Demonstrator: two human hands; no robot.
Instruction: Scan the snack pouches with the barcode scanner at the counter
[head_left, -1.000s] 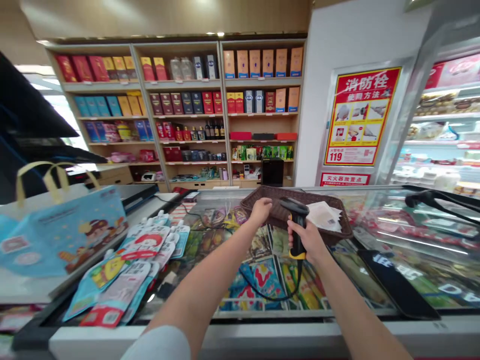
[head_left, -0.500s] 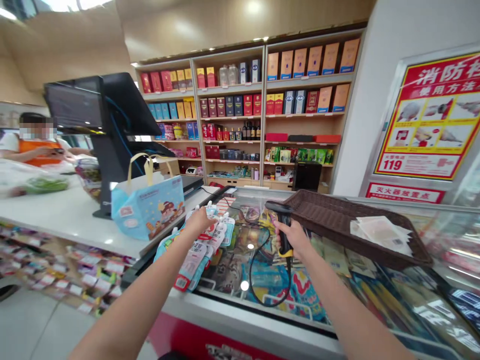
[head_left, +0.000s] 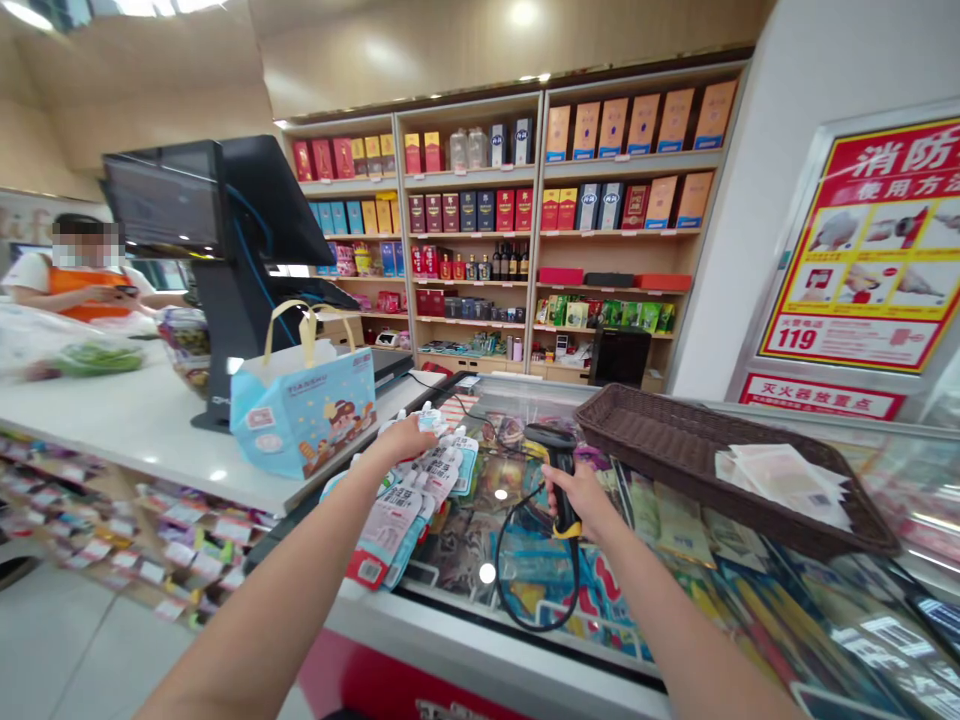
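My right hand (head_left: 579, 490) is wrapped round the handle of a black and yellow barcode scanner (head_left: 552, 437). The scanner is held over a glass-topped case, its black cable looping below. On the left, my left hand (head_left: 407, 438) is closed at the spout end of a drink pouch among a pile of spouted drink pouches (head_left: 390, 530), its fingertips partly hidden. These pouches are white, blue and red with printed labels, lying overlapped on the glass near the counter's edge. A light blue carrier bag (head_left: 304, 410) with yellow handles stands beyond my left hand.
A brown woven basket (head_left: 652, 455) with papers (head_left: 784, 482) lies at right on the glass case (head_left: 465, 590). A checkout terminal (head_left: 232, 270) stands on the white counter (head_left: 165, 450). Behind the counter at left is a person in an orange apron (head_left: 82, 290). Boxed goods fill the back shelves (head_left: 465, 180).
The view has shifted a little, so the background sits slightly further right. Both hands stay nearly in place, the left on the pouches and the right holding the scanner.
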